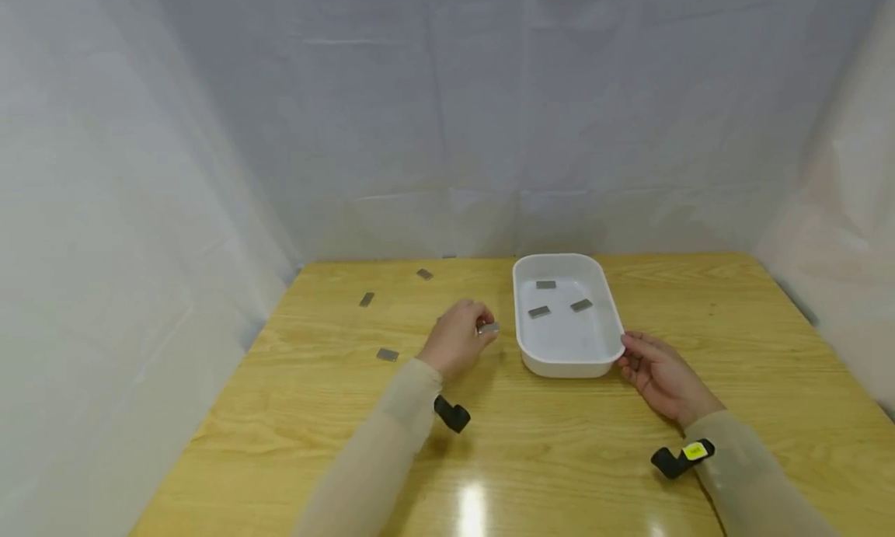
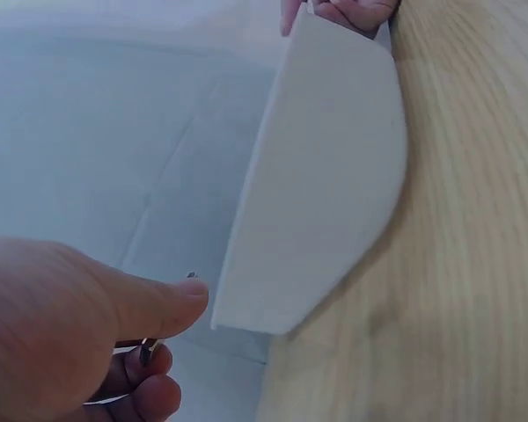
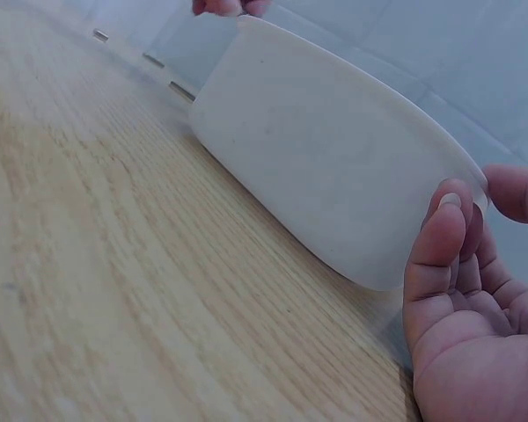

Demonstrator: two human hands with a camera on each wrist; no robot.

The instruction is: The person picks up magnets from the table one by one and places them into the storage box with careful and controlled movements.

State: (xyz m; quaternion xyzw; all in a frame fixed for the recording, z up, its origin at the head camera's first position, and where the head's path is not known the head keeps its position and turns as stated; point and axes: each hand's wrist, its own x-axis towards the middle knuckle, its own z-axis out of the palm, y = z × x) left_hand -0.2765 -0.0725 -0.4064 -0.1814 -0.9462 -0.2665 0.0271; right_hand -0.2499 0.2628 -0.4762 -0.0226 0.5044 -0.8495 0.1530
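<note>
My left hand (image 1: 457,339) pinches a small flat silver metal piece (image 1: 489,329) between thumb and fingers, just left of the white plastic tray (image 1: 569,370). In the left wrist view the same piece (image 2: 148,352) is mostly hidden by the fingers. At the tray's near right corner, my right hand (image 1: 660,378) holds the rim, with the thumb over the edge and the fingers against the outer wall. Three grey rectangular pieces like it lie apart on the tray's floor, one of them a metal piece (image 1: 539,312) at the left.
On the wooden table (image 1: 559,459), left of the tray, lie several more grey pieces, among them a near piece (image 1: 388,354), a middle piece (image 1: 367,299) and a far piece (image 1: 424,274). White sheeting (image 1: 475,133) hangs behind the table and at both sides.
</note>
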